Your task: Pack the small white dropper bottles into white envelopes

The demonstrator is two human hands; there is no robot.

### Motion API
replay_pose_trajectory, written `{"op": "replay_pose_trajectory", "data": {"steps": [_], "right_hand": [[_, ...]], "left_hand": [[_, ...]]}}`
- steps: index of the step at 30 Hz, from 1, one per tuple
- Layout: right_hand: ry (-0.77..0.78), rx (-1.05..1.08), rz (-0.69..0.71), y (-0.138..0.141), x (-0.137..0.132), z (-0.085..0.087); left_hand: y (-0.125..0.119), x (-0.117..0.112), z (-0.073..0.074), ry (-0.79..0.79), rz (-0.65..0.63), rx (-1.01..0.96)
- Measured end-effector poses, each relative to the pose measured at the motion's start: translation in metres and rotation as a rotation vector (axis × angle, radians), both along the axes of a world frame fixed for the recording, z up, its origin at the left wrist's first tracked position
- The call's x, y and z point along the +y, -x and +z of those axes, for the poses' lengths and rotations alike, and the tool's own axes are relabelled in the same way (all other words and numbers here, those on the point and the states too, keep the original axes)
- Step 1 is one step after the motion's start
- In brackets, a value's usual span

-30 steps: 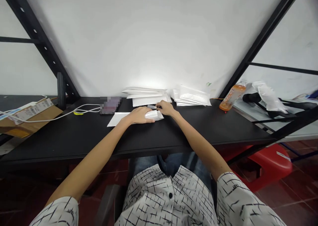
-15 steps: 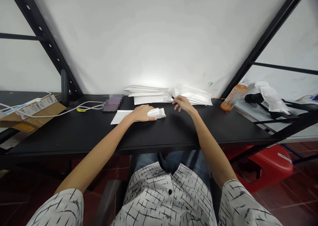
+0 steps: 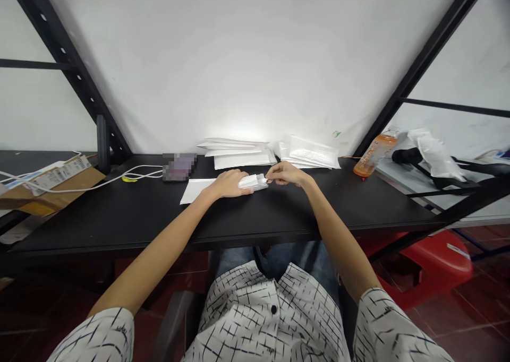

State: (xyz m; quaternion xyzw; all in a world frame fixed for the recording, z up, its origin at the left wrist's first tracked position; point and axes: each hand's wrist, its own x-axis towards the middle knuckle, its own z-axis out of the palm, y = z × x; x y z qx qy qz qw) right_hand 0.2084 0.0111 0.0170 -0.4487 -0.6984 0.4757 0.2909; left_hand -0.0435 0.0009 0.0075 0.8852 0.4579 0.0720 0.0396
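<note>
My left hand (image 3: pixel 228 184) lies over a long white padded envelope (image 3: pixel 196 189) on the black desk, its fingers and thumb closed around the middle. Past the thumb, the envelope's right end shows as a narrow, bulging white part with a paler flap. At the tip of that end is my right hand (image 3: pixel 287 174), thumb and fingertips pinched together. Whether it grips the flap or something small there is hidden by the fingers.
Behind my hands lie a stack of flat white envelopes (image 3: pixel 239 152) and a pile of white padded envelopes (image 3: pixel 313 152). A phone (image 3: pixel 179 167), white cable (image 3: pixel 139 172) and cardboard box (image 3: pixel 59 184) are on the left. An orange bottle (image 3: pixel 375 154) leans at the right.
My right hand has moved left and slightly down from near the back envelopes to the held envelope's end, its fingers closing into a pinch. My left hand stays on the envelope.
</note>
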Motion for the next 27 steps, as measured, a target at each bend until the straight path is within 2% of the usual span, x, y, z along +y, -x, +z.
{"op": "replay_pose_trajectory", "data": {"steps": [2,8,10,15,19,27], "right_hand": [[-0.001,0.002,0.062,0.011,-0.003,-0.001],[-0.061,0.042,0.083,0.039,-0.008,-0.010],[-0.081,0.047,0.059,0.036,-0.007,-0.009],[-0.175,0.047,-0.112,0.010,-0.002,-0.003],[-0.085,-0.007,-0.087,0.007,-0.005,-0.003],[0.064,0.064,0.110,0.028,-0.018,-0.003]], "left_hand": [[-0.001,-0.001,0.000,-0.007,0.002,-0.003],[-0.001,0.002,-0.005,-0.022,0.010,-0.020],[0.000,0.004,-0.006,-0.024,0.010,-0.028],[0.000,0.004,-0.006,-0.015,-0.009,-0.047],[-0.001,0.003,-0.005,-0.007,0.001,-0.050],[-0.002,0.001,-0.005,-0.007,0.025,-0.036]]}}
